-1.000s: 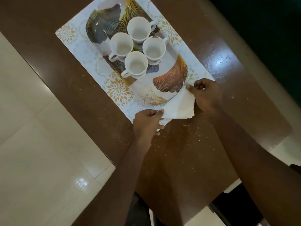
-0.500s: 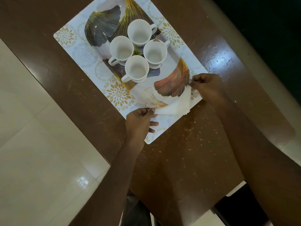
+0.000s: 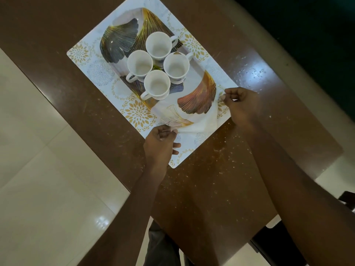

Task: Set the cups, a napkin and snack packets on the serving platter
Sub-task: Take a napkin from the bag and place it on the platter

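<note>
Platter (image 3: 192,87) with a leaf pattern in gold, grey and copper lies on a white placemat (image 3: 86,54) with golden flowers, and the placemat lies on a dark brown table (image 3: 211,189). We see small pale specks scattered over the table, mostly toward 3 and 5 o'clock of the placemat, and a bright reflection of light at 3 o'clock. At 9 o'clock of the table the floor (image 3: 38,189) is of pale glossy tiles. At 1 o'clock, beyond the table edge, the room is very dark and we cannot tell what is there.

On the platter stand four white cups (image 3: 156,84), upright and close together in a diamond shape near its middle; all look empty inside. Their handles point outward, two toward 8 o'clock and two toward 2 o'clock.

We see the white napkin (image 3: 203,123) at the 5 o'clock end of the platter, lying partly on the platter's rim and partly on the placemat. Our left hand (image 3: 160,143) pinches the napkin's corner at 8 o'clock of it, between thumb and forefinger. Our right hand (image 3: 241,103) pinches the opposite corner at 1 o'clock, its other fingers curled in. No snack packets are visible on the platter.
</note>
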